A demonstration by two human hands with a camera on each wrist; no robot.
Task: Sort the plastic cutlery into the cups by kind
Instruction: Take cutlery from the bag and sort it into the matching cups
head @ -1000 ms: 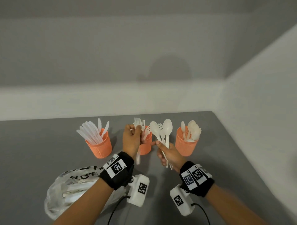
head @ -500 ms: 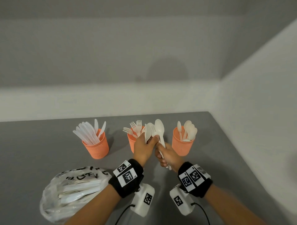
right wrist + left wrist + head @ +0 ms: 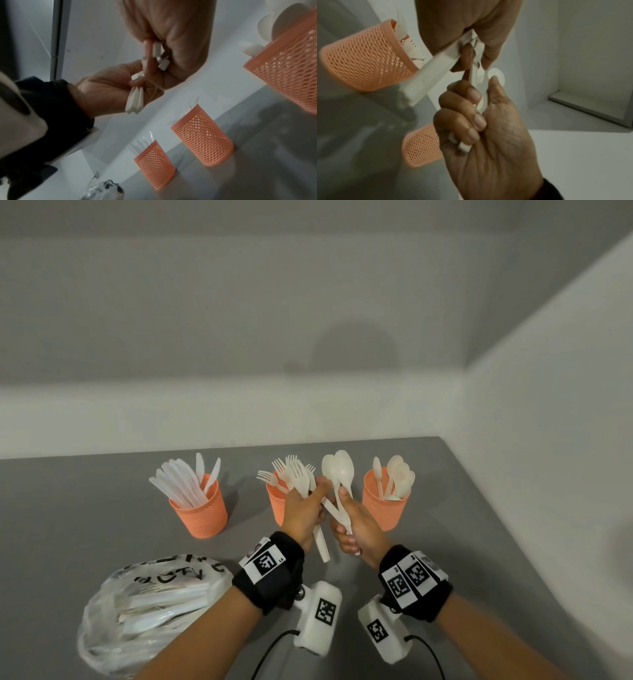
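Nearby, bag: a clear plastic bag (image 3: pixel 144 607) is lying on the grey table (image 3: pixel 85 508) by the person's left forearm, holding the unsorted white cutlery, within easy reach for the next handful.
Left hand: the left hand (image 3: pixel 303 513) is curling its fingers round a few forks (image 3: pixel 298 474), tines up, in front of the middle cup, probably because that is where they belong.
Right hand: the right hand (image 3: pixel 356 520) is gripping two spoons (image 3: pixel 339 469) by their handles, bowls up, almost touching the left hand; the handles are crossing between the two fists, so I judge the person is pulling the kinds apart.
Knife cup: the left orange mesh cup (image 3: pixel 200 513) is standing apart with only knives (image 3: pixel 181 482) fanning out of it.
Fork cup: the middle cup (image 3: pixel 275 501) is sitting just behind the left hand, forks sticking up.
Spoon cup: the right cup (image 3: pixel 385 505) is waiting beside the right hand, spoons leaning inside.
Left wrist view: it is showing the right fingers (image 3: pixel 462 108) wrapped tightly round the handles, hidden from the head camera.
Right wrist view: it is showing the blunt handle ends (image 3: pixel 135 102) poking below the left fist, and all three cups in a row.
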